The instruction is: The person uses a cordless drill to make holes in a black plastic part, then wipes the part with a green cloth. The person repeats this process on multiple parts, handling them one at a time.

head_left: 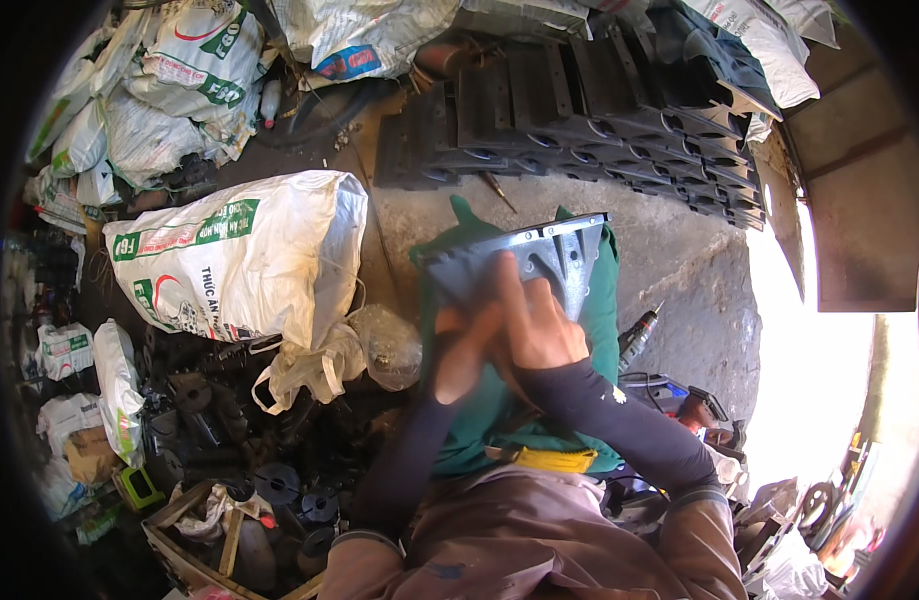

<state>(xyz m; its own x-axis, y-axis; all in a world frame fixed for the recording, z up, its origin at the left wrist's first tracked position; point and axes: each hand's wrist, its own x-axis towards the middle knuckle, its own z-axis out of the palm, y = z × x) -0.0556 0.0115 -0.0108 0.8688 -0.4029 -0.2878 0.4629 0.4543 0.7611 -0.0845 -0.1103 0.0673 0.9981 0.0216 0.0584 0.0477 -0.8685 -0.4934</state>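
Observation:
A dark grey moulded panel (470,270) with a ribbed, holed bracket edge rests tilted across the green cloth (470,415) over my lap. My right hand (546,325) is on the panel's near side, its index finger stretched out over the surface and touching or nearly touching it. Beside and partly behind it, my left hand (465,345) is at the panel's near edge. Motion blur and overlap hide the left fingers, so its grip is unclear. Dark sleeves cover both forearms.
Similar dark panels (580,110) are stacked in rows at the far side. A screwdriver-like tool (500,194) lies on the concrete before them. A cylindrical tool (639,336) lies right of my lap. At left are a white woven sack (235,265) and a crate (195,555) of parts.

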